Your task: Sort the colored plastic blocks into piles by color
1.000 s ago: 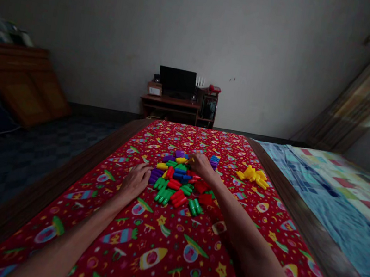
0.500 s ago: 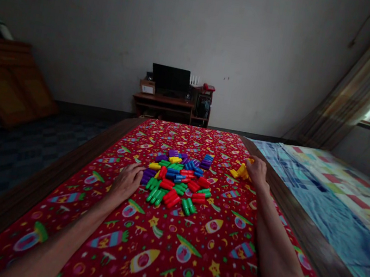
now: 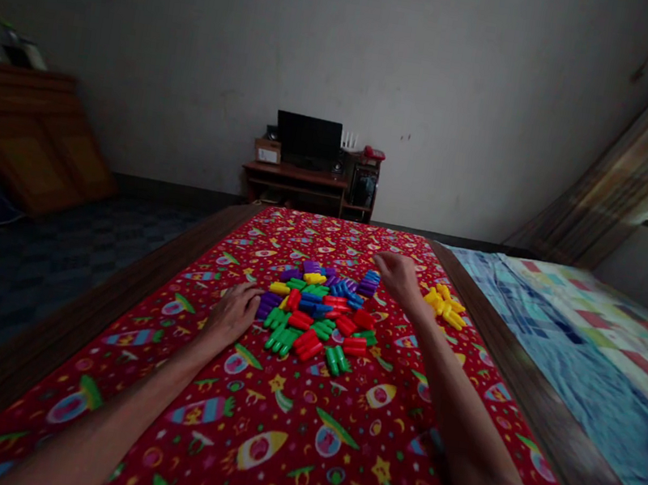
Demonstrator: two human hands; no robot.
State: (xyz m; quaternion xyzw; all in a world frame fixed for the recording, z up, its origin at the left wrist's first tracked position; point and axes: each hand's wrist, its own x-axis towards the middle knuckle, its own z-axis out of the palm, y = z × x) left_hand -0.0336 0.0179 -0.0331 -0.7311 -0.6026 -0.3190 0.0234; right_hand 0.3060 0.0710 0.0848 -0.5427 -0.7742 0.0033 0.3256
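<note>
Several red, green, blue, purple and yellow plastic pieces lie loosely in a pile, with a green piece (image 3: 336, 360) at its near edge and a yellow piece (image 3: 314, 278) towards the back. My left hand (image 3: 235, 313) rests on the cloth beside the purple piece (image 3: 268, 306), fingers slightly apart and holding nothing visible. My right hand (image 3: 396, 273) hovers just right of the blue and purple pieces (image 3: 368, 283), its fingers bent and their tips hidden from view. A separate group of yellow pieces (image 3: 444, 306) lies to the right of my right forearm.
A red patterned cloth (image 3: 295, 426) covers the wooden table (image 3: 528, 390). Beyond it stands a desk (image 3: 294, 176) with a monitor (image 3: 307, 140). On the right is a bed (image 3: 588, 358); a wooden cabinet (image 3: 38, 140) stands at the left.
My right hand has left the yellow pieces at the right and moved left to the pile's right side. The yellow pieces stay behind on the cloth. The view has shifted slightly.
</note>
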